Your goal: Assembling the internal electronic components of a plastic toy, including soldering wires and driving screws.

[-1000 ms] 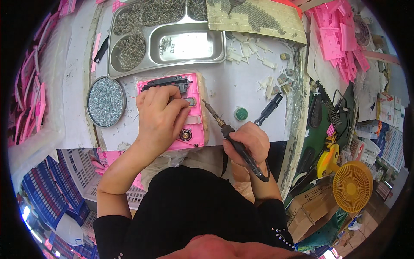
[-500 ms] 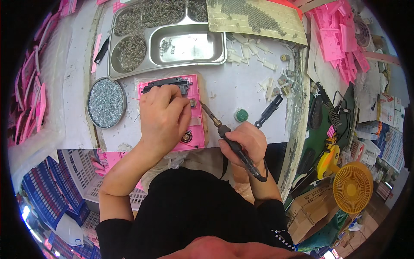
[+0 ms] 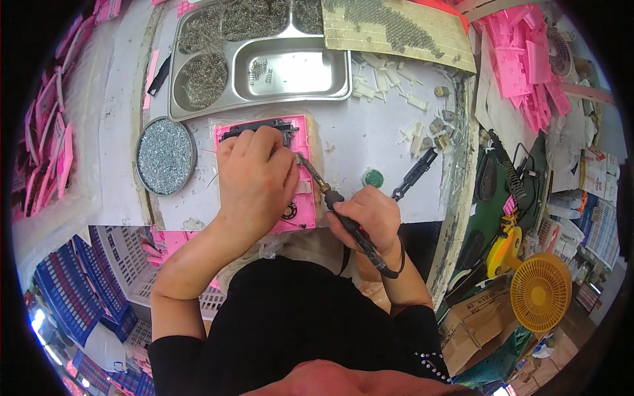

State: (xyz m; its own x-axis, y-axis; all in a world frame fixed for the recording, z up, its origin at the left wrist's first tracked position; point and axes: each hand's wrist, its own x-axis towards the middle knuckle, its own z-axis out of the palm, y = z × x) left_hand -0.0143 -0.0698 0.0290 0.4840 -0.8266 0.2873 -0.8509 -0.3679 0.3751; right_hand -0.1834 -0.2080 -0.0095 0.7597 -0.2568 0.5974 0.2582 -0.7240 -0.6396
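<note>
A pink plastic housing (image 3: 305,216) lies open in front of me, a long black plastic part (image 3: 285,128) along its far side. Over its left half is my left hand (image 3: 256,177), fingers bent and pinched together; whatever they grip is hidden beneath them. A thin red wire sticks out left of that hand. My right hand (image 3: 371,214) is closed around the dark handle of a soldering iron (image 3: 335,198). The iron's tip points into the housing, close to the left fingertips, at a small metal part (image 3: 298,159). Near the housing's front edge is a round black part (image 3: 288,210).
A compartmented metal tray (image 3: 297,99) of springs stands at the back, a board (image 3: 403,43) with springs overlapping it. A round dish (image 3: 165,157) of small metal pieces is left. To the right are a green-topped pot (image 3: 373,178), a black part (image 3: 416,175) and white plastic pieces (image 3: 416,101).
The soldering iron has moved left with my right hand, its tip now farther over the pink housing beside the left fingers. My left hand stays bent over the housing.
</note>
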